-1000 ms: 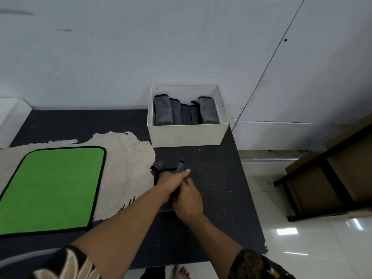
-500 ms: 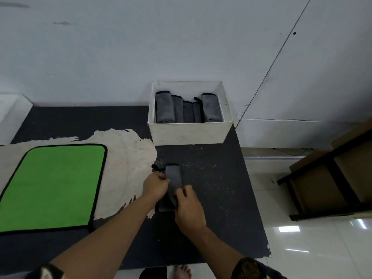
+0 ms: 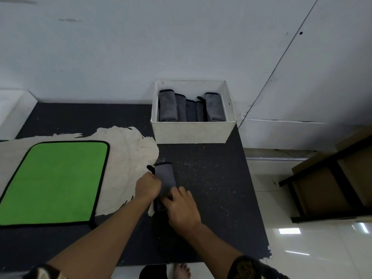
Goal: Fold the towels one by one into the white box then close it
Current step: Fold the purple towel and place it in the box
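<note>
A narrow folded grey towel (image 3: 164,178) with black trim lies on the dark table in front of the white box (image 3: 191,131). My left hand (image 3: 148,187) grips the towel's left edge. My right hand (image 3: 182,208) presses on its near end, which is hidden under the fingers. The open white box stands at the table's back against the wall and holds several folded grey towels (image 3: 191,108) standing side by side. A green towel (image 3: 54,182) with a black border lies spread flat at the left.
The dark table (image 3: 217,188) has a worn pale patch (image 3: 128,158) between the green towel and the grey one. Its right edge drops to a tiled floor, where a dark-framed shelf with cardboard (image 3: 330,186) stands. My bare foot (image 3: 182,270) shows below the table's front edge.
The grey towel's raised end has been laid down flat into a narrow strip. My left hand moved from its top to its left edge; my right hand stays on the near end.
</note>
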Tool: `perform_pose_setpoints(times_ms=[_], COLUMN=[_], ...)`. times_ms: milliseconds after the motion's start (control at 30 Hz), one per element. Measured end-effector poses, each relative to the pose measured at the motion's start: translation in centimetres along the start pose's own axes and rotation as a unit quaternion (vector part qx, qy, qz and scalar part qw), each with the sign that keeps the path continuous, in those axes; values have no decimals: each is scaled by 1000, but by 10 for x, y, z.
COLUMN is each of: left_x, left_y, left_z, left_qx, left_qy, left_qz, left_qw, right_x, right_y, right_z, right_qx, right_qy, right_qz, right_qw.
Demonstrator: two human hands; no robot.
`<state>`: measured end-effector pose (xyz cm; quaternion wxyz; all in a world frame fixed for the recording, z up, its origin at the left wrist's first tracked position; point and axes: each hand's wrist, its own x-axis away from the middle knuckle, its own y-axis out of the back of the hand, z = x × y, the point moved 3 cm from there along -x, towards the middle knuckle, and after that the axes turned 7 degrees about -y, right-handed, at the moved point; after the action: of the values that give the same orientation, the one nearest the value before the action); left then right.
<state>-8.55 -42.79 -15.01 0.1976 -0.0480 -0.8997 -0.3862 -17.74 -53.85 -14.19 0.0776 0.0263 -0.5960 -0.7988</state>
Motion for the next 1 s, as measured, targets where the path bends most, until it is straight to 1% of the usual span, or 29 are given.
perform_pose_setpoints(times_ms=[100,200,333,400,433,467,500,533,567,600,667,767,867,1000], left_x=[2,2,2,1,0,-2,-4,-4,-4,-4,-4,-3,5,20], left_y=[-1,-3,-2,-1,-1,-1,-1,-1,1,1,3,5,5,-2], left_z=[1,4,9,10,11,13,14,16,17,18,19,18,19,29], left_qx=[-54,-53,-68,-73,-77,-82,-86,-90,-95,-101,-109,-105,-87,-129], left_qy=[-26,-26,-26,-29,-30,-32,-36,-41,-48,-54,-60,-62,-51,-41], left_qz=[-21,-29,-28,-21,-18,-15,-12,-8,-6,-5,-4,4,8,39], left_qw=[998,998,997,997,996,996,996,995,994,993,992,992,995,990], right_x=[2,2,2,1,0,-2,-4,-7,-11,-16,-25,-29,-28,-27], right_y=[-3,-3,-6,-5,-3,1,9,15,18,18,15,6,-2,-5], right_z=[0,0,1,1,-1,-4,-9,-14,-17,-18,-16,-9,-8,-10], right_qx=[8,10,4,-11,-43,-94,-152,-203,-237,-238,-208,-156,-121,-132], right_qy=[7,24,41,39,16,-40,-118,-194,-251,-277,-269,-254,-264,-283], right_qz=[21,15,39,21,-4,-37,-72,-90,-82,-44,27,91,88,68], right_qw=[1000,1000,998,999,999,994,979,956,935,930,940,950,953,947])
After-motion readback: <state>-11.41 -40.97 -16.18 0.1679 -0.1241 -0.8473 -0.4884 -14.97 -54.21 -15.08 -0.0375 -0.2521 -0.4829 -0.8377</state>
